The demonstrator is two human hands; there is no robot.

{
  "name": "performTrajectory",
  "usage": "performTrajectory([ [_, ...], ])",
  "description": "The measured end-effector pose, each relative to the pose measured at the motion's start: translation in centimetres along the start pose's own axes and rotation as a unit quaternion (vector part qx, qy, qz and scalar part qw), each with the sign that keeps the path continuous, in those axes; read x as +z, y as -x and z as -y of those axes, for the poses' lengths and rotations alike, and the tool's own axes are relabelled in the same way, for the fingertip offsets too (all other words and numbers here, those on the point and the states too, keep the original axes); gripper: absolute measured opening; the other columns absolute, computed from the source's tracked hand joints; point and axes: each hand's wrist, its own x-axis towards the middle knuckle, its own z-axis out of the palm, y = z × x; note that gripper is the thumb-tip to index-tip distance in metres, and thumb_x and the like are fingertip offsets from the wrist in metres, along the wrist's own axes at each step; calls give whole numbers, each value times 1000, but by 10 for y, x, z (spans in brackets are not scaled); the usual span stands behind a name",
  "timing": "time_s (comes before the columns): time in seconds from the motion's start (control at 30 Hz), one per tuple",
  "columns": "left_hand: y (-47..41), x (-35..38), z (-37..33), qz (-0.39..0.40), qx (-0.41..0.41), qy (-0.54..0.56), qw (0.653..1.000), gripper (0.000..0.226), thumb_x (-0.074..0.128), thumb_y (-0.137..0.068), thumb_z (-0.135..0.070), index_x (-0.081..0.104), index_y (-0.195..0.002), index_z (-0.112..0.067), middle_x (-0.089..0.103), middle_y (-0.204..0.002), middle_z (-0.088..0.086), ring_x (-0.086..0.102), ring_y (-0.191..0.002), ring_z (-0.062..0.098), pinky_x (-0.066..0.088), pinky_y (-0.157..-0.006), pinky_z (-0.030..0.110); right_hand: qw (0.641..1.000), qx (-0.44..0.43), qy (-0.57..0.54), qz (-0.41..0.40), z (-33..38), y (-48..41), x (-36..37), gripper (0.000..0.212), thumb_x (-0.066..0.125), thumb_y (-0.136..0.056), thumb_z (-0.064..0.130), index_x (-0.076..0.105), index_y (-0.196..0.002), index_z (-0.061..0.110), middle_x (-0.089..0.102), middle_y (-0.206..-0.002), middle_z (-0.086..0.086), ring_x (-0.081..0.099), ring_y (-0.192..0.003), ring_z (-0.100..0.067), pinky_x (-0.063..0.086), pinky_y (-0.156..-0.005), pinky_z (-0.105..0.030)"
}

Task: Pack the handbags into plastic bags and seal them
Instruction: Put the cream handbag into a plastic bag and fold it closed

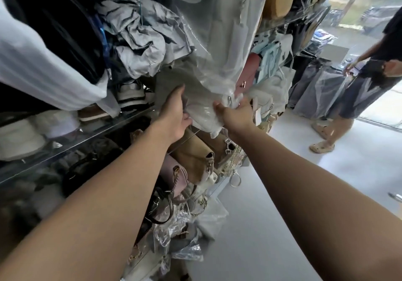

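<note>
A pale grey handbag (pixel 202 113) wrapped in a clear plastic bag (pixel 219 58) sits at the edge of a glass shelf (pixel 71 148), at arm's length in the middle of the view. My left hand (pixel 176 115) grips its left side, thumb up against the plastic. My right hand (pixel 235 111) clutches the bunched plastic at the bag's right end, near a metal clasp. The plastic bag's loose upper part hangs high above both hands. Most of the handbag is hidden behind plastic folds.
Shelves on the left hold white hats (pixel 24 137), shoes, crumpled grey bags and dark items. Below hang a tan handbag (pixel 193 156), a pink one and loose plastic bags (pixel 187 252). A person (pixel 369 80) stands at the right on the white floor, by the window.
</note>
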Motion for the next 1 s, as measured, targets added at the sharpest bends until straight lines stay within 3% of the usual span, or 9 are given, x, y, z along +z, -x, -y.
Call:
performTrajectory([
  [0.07,-3,2,3,12,13,20,1000,31,56,-94,-48,52,-116,-26,58,-117,-4,59,-115,24,40,-110,47,1000,-4,14,11,-6,-8,4,56,89,-63,27,61,-109,11,68,-112,-25,69,-105,-46,60,-83,-62],
  [0.2,-14,5,6,9,47,15,999,40,60,-85,-48,59,-120,-29,66,-122,-1,62,-115,23,45,-105,47,998,-14,54,17,3,-4,8,59,89,-70,21,60,-120,10,72,-109,-17,73,-97,-40,59,-63,-32],
  [0.33,-24,5,7,2,32,24,999,27,57,-90,-46,61,-110,-27,67,-119,2,63,-112,24,46,-106,46,992,-25,119,21,-5,-9,8,57,88,-76,23,58,-123,15,71,-112,-6,72,-99,-28,62,-86,-49],
  [0.47,-30,5,10,11,28,-5,1000,23,52,-96,-44,62,-103,-24,70,-110,2,65,-105,22,49,-102,41,987,-26,159,20,-10,-13,9,55,88,-78,29,59,-123,15,71,-114,-3,69,-103,-26,58,-94,-47],
  [0.67,-33,1,7,0,53,-120,991,68,60,-67,-66,60,-126,-32,70,-120,-4,66,-110,19,49,-102,44,988,-30,146,28,-3,1,3,74,89,-72,19,52,-136,19,69,-118,-1,69,-104,-18,60,-92,-44],
  [0.77,-36,-12,14,-55,69,-176,980,77,56,-64,-70,48,-135,-41,60,-131,-9,57,-116,17,44,-104,44,988,-24,151,25,2,21,-13,95,91,-72,21,36,-149,30,53,-130,-2,61,-113,-18,58,-95,-48],
  [0.83,-23,-17,13,-90,76,-200,973,81,56,-61,-71,47,-136,-43,58,-131,-9,55,-116,18,44,-103,43,985,-27,169,18,7,37,-28,92,89,-77,25,35,-151,30,49,-130,-1,58,-106,-8,56,-98,-45],
  [0.93,10,-18,16,-134,129,-200,962,54,59,-83,-47,52,-134,-31,62,-122,-5,57,-109,18,47,-95,32,976,-25,216,7,10,64,-53,74,82,-85,32,43,-147,26,53,-132,-3,59,-103,-12,55,-80,-32],
  [1.0,39,-23,27,-161,152,-204,954,35,61,-81,-39,61,-116,-34,66,-114,-2,61,-102,19,50,-90,31,971,-33,238,10,7,85,-68,61,77,-88,38,48,-140,27,55,-128,-1,60,-102,-14,55,-81,-33],
])
